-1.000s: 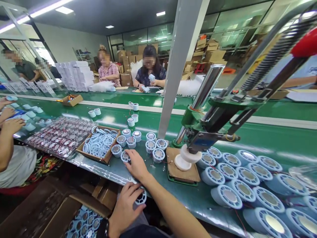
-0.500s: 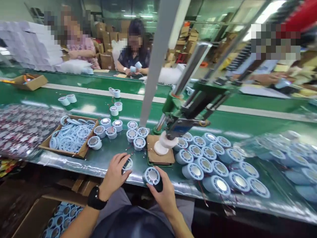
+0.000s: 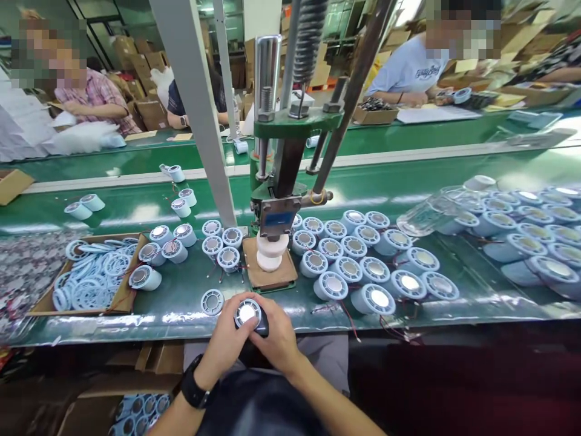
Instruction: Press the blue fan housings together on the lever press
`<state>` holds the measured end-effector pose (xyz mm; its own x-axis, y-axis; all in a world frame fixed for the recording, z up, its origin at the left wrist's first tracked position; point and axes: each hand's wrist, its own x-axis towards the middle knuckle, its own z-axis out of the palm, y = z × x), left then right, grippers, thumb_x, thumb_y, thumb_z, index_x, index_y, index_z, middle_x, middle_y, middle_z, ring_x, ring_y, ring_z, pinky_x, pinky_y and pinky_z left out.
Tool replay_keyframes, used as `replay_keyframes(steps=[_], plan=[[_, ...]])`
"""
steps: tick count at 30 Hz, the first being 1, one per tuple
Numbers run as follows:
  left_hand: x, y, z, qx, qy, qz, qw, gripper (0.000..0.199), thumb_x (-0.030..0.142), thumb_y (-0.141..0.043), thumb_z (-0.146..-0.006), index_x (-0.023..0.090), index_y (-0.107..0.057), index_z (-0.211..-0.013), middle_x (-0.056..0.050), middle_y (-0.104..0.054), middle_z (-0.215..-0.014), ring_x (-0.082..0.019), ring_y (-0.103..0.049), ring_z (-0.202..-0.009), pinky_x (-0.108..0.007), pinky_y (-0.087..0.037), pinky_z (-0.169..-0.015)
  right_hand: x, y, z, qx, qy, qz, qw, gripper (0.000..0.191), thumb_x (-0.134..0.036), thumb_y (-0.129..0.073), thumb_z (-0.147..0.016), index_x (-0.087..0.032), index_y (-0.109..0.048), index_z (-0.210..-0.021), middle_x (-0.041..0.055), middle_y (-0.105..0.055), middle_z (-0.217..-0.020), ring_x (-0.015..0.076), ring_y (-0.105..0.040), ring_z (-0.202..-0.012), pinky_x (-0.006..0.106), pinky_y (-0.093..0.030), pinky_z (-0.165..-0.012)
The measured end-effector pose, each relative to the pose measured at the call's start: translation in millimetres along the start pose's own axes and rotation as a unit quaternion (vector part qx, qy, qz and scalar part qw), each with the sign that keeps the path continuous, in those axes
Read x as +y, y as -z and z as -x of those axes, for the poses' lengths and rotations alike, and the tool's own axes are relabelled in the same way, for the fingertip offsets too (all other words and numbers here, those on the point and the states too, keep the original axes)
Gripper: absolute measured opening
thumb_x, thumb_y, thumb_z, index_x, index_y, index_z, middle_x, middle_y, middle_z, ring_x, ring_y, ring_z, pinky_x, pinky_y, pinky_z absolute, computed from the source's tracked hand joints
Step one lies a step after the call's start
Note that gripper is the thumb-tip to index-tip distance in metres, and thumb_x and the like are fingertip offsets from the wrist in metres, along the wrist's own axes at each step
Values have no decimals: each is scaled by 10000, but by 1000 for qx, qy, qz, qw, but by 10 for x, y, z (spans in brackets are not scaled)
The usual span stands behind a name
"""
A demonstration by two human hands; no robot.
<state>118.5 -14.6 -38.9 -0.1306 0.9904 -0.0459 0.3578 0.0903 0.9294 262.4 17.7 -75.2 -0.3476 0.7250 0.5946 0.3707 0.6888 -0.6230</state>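
Observation:
Close to the table's front edge, my left hand (image 3: pixel 229 335) and my right hand (image 3: pixel 278 333) are both closed around one light-blue round housing (image 3: pixel 247 312). Its slotted ring and shiny silver disc face up, and my fingers cover most of its side. Just left of my left hand a slotted light-blue ring piece (image 3: pixel 212 301) lies on the table. Beyond my hands stands a press with a white round head (image 3: pixel 272 243) over a white round block (image 3: pixel 269 260), on a brown pad (image 3: pixel 258 277).
Several similar housings (image 3: pixel 349 268) stand right of the press, and a smaller group (image 3: pixel 228 258) stands left. An open carton (image 3: pixel 136 297) holds loose blue rings. A clear plastic container (image 3: pixel 422 215) lies at right. Several people (image 3: pixel 97 100) sit across the green table.
My left hand has left the ring piece and moved right to join my right hand on the housing. The camera view has turned to the right.

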Motion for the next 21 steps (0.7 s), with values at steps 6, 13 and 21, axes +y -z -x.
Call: replay_keyframes(steps=[6, 13, 21], plan=[[404, 312, -3, 78, -72, -17, 994, 438, 367, -526, -941, 187, -519, -1340, -115, -599, -1332, -253, -561, -1224, -393, -462, -1026, 8, -6, 5, 6, -2, 6, 1000, 638, -307, -713, -847, -198, -427, -1406, 113, -676, -1143, 241, -669, -1004, 376, -572, -833], [583, 22, -237, 90, -166, -241, 952, 298, 210, -335, -993, 200, -632, -1024, -78, -640, -1005, -233, -572, -964, -393, -475, -873, 40, -19, 17, 7, 9, 18, 1000, 631, -256, -653, -864, -173, -391, -1432, 134, -664, -1152, 245, -667, -1004, 377, -577, -816], [294, 276, -252, 166, -108, -209, 958, 292, 257, -343, -1004, 200, -630, -1004, -66, -652, -969, -212, -602, -919, -351, -493, -838, 37, 3, 24, -13, -3, 16, 1000, 699, -272, -713, -829, -193, -383, -1440, 124, -668, -1168, 248, -673, -1021, 383, -581, -842]])
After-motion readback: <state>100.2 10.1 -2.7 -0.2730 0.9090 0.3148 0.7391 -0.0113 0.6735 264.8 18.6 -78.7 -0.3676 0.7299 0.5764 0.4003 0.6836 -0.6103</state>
